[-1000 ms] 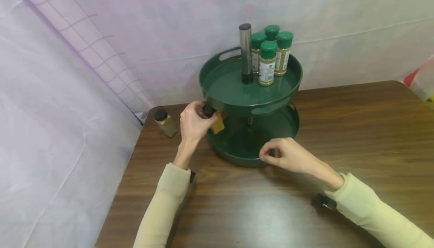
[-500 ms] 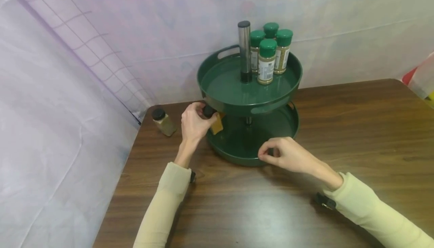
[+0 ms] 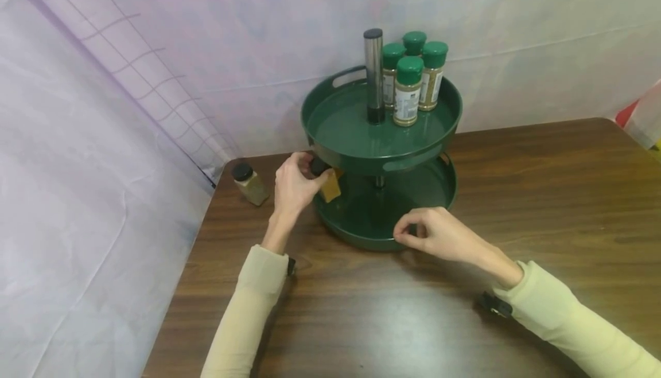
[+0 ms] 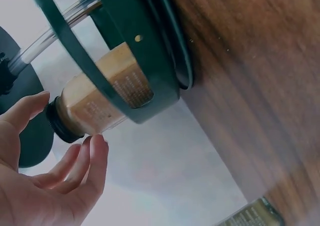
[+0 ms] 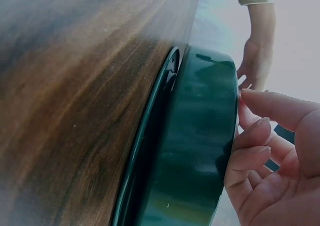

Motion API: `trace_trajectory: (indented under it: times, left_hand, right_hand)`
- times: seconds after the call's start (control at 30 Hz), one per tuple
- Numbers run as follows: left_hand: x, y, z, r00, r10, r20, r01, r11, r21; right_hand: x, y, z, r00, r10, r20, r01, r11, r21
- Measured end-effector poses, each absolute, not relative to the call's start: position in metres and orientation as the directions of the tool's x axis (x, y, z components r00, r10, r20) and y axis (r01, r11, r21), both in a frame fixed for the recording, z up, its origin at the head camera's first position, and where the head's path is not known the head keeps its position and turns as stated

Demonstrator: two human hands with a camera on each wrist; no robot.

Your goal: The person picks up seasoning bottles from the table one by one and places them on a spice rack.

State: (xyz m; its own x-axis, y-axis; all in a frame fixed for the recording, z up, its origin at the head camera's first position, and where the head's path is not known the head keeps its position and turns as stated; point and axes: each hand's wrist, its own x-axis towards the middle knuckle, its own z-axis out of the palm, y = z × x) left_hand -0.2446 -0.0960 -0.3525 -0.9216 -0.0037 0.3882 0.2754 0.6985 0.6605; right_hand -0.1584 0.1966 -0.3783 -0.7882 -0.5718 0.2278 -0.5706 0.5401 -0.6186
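Note:
In the head view, a square spice jar (image 3: 331, 190) with yellow-brown contents and a black cap stands at the left of the green two-tier tray stand's lower tier (image 3: 356, 240). My left hand (image 3: 295, 187) holds this jar about its cap. The left wrist view shows the thumb by the black cap (image 4: 61, 121) and the fingertips under the jar's shoulder; the lower part of the jar (image 4: 89, 105) sits behind the tier's handle opening. At the front right of the lower tier, my right hand (image 3: 444, 236) pinches the green rim (image 5: 235, 105) between thumb and index finger.
Several green-capped spice bottles (image 3: 407, 100) stand on the upper tier (image 3: 343, 134), right of the metal post (image 3: 374, 74). Another black-capped jar (image 3: 251, 186) is on the wooden table (image 3: 361, 320) near its left edge. White sheeting (image 3: 258, 34) hangs behind.

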Motion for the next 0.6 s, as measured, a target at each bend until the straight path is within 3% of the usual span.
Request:
trace_trajectory:
  times: [0.6]
  left_hand:
    - [-0.233,-0.119,-0.318,-0.856,-0.054,0.513,0.336,0.697,0.634]
  right_hand:
    - [-0.157,0.196,-0.377,-0.782,-0.577,0.237,-0.581,0.535,-0.613]
